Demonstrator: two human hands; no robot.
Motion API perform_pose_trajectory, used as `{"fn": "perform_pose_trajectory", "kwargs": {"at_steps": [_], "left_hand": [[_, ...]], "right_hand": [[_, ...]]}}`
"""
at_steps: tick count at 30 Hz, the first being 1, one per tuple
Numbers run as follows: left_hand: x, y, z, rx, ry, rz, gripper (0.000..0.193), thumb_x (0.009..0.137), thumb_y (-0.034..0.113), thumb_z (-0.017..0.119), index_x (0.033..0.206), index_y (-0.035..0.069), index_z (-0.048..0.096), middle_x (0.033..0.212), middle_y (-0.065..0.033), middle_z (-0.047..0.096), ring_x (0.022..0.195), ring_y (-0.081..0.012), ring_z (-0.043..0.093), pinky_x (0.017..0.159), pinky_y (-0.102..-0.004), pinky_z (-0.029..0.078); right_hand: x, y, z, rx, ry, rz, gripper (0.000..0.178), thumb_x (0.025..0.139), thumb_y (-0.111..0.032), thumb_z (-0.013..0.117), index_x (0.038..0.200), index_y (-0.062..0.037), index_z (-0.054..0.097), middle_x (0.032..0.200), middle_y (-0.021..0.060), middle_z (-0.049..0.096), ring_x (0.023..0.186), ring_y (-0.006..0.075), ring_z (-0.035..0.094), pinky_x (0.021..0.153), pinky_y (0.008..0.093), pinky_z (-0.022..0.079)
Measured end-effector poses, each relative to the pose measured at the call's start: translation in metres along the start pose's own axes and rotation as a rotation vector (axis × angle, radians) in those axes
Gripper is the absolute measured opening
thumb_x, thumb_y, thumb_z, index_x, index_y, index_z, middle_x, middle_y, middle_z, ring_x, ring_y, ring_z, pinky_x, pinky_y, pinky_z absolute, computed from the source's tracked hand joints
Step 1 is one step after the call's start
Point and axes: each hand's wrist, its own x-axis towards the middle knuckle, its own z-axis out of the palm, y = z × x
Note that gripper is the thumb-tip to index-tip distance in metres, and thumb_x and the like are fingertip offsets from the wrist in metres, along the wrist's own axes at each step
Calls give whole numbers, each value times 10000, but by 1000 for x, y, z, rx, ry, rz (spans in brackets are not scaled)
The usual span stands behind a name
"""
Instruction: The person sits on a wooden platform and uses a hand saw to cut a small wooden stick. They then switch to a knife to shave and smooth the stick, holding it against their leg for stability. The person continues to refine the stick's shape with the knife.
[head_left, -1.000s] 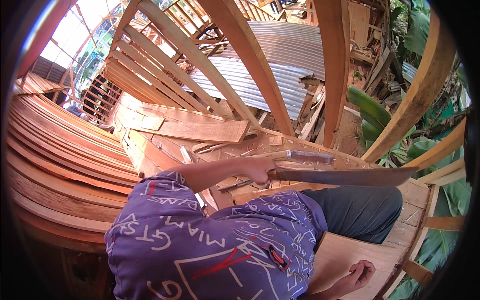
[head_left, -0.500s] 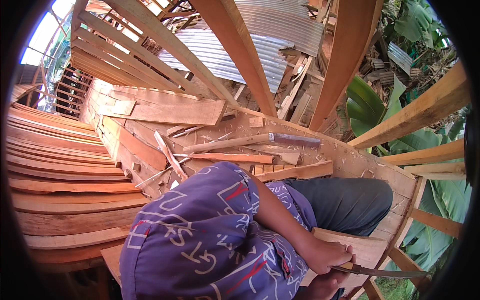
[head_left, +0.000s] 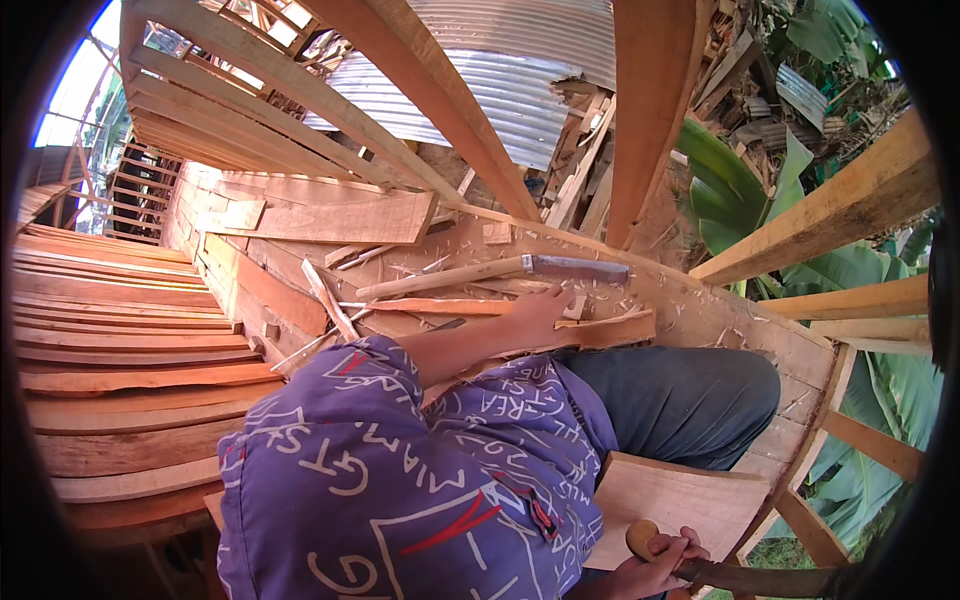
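Note:
My left hand [head_left: 540,312] reaches out over the floor, fingers stretched and apart. It is nearest to a small wood offcut [head_left: 575,306] and a rough wooden strip [head_left: 610,330]; I cannot tell whether it touches either. Just beyond lies a long-handled blade tool [head_left: 450,277] with a wooden shaft and grey metal blade. At the lower right, my right hand [head_left: 668,565] is closed round the handle of a large knife [head_left: 760,578]. The knob of its wooden handle shows above the fingers, and its dark blade points right. Beside that hand is a pale board [head_left: 690,490] by my leg.
Wood shavings and thin sticks [head_left: 330,300] litter the plank floor [head_left: 700,320]. A wide plank [head_left: 340,218] lies further off. Slanting wooden posts [head_left: 650,110] rise along the far and right edges. Stacked or slatted boards [head_left: 150,380] fill the left.
My left hand has moved from beside the knife, away and to the left, over the offcuts. My right hand keeps the knife, now lower, with its handle end uncovered. The view has shifted slightly.

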Motion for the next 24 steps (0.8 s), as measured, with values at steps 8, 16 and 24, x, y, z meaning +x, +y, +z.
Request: {"fn": "perform_pose_trajectory", "kwargs": {"at_steps": [8, 16, 24], "left_hand": [[-2, -53, 64, 161, -166, -9, 452, 790, 321, 633, 1124, 62, 476, 965, -171, 618, 988, -321, 584, 819, -442, 461], [-7, -21, -21, -177, -42, -76, 428, 833, 248, 607, 1131, -10, 442, 860, -260, 615, 805, -410, 616, 686, -458, 478], [-4, 48, -75, -289, -97, 132, 628, 883, 351, 582, 1302, -52, 343, 758, -249, 612, 754, -373, 634, 671, -425, 486]], "right_hand": [[2, 11, -18, -59, 48, 208, 257, 777, -4, 652, 968, 9, 480, 854, 141, 582, 672, 174, 538, 575, 286, 472], [3, 29, -48, 6, 79, 217, 264, 735, 101, 626, 878, -52, 466, 631, 33, 463, 423, 82, 341, 392, 229, 318], [4, 13, -37, -20, 201, 216, 281, 728, 102, 629, 865, -66, 452, 628, 27, 462, 430, 76, 354, 375, 226, 319]]}}
